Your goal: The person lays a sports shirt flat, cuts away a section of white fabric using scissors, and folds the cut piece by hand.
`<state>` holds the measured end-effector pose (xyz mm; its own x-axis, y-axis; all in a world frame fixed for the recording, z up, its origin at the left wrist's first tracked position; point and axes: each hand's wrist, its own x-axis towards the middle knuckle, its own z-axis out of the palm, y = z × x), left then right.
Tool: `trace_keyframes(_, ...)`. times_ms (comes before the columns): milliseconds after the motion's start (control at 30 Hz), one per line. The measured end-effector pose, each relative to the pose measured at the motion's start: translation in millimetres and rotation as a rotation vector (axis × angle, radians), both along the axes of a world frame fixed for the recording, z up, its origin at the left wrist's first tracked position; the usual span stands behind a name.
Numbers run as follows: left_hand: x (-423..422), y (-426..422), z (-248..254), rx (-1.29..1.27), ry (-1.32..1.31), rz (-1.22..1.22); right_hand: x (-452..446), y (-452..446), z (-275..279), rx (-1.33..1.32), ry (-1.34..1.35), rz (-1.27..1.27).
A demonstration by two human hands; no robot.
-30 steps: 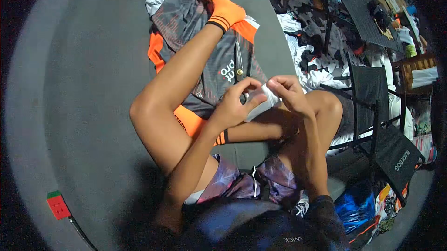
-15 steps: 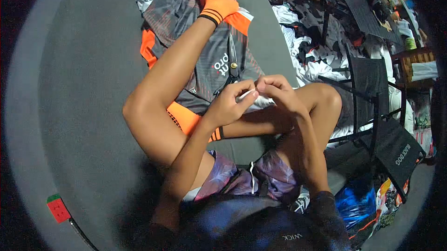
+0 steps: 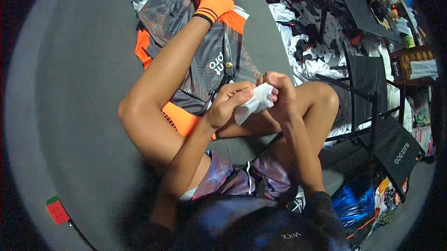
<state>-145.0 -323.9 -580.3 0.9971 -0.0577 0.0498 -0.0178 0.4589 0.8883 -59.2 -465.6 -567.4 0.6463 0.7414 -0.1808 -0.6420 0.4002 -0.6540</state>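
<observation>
A small piece of white cloth (image 3: 253,104) is stretched between my two hands, above my bent leg. My left hand (image 3: 229,103) pinches its left side between thumb and fingers. On the other side my right hand (image 3: 282,93) has its fingers curled round the cloth's upper right edge. Beyond the hands lies a dark grey jersey (image 3: 186,32) with orange and white parts, partly under my leg and orange-socked foot. Black scissors (image 3: 228,64) rest on the jersey, their handles partly hidden near my left hand.
Heaped white and dark fabric (image 3: 307,60) lies on the right. Black folding chairs (image 3: 368,78) and a dark table (image 3: 356,2) stand there too. A blue bag (image 3: 356,204) is at the lower right, and a red and green block (image 3: 57,211) with a cord at the lower left.
The white cloth has turned and shows more of its surface between the hands. My right hand has rotated round its edge. The whole view has shifted a little, so the jersey appears further left.
</observation>
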Motion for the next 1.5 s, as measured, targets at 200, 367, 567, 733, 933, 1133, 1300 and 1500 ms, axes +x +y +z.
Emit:
trace_keyframes(200, -4.4, 6.2, 7.9, 0.050, -0.030, -0.053, -7.3, 3.3, 7.1, -0.069, 0.023, -0.055)
trace_keyframes(367, -7.2, 5.5, 9.4, 0.213, -0.035, -0.051, 1.7, -4.2, -10.5, -0.100, -0.239, 0.035)
trace_keyframes(567, -1.4, 7.2, 1.0, 0.275, -0.076, -0.013, 3.0, -4.7, -21.4, -0.128, -0.403, 0.063)
trace_keyframes(733, -0.9, 3.8, 6.2, 0.298, -0.072, 0.007, 3.4, -8.8, -8.4, -0.243, -0.545, 0.132)
trace_keyframes(933, 1.5, 6.5, 7.6, 0.295, -0.037, -0.068, 7.5, -15.6, -3.4, -0.226, -0.333, 0.226)
trace_keyframes(1133, 4.7, -0.6, 7.4, 0.092, -0.039, -0.092, 2.5, -13.1, -2.7, -0.150, -0.179, 0.174)
trace_keyframes(1300, 9.8, -1.7, -2.8, -0.059, -0.063, -0.106, -0.9, -10.8, 2.0, -0.053, 0.030, 0.119)
trace_keyframes(1500, 4.5, 3.6, 3.5, 0.199, -0.073, -0.064, 7.0, -14.0, -1.2, -0.351, -0.345, 0.096)
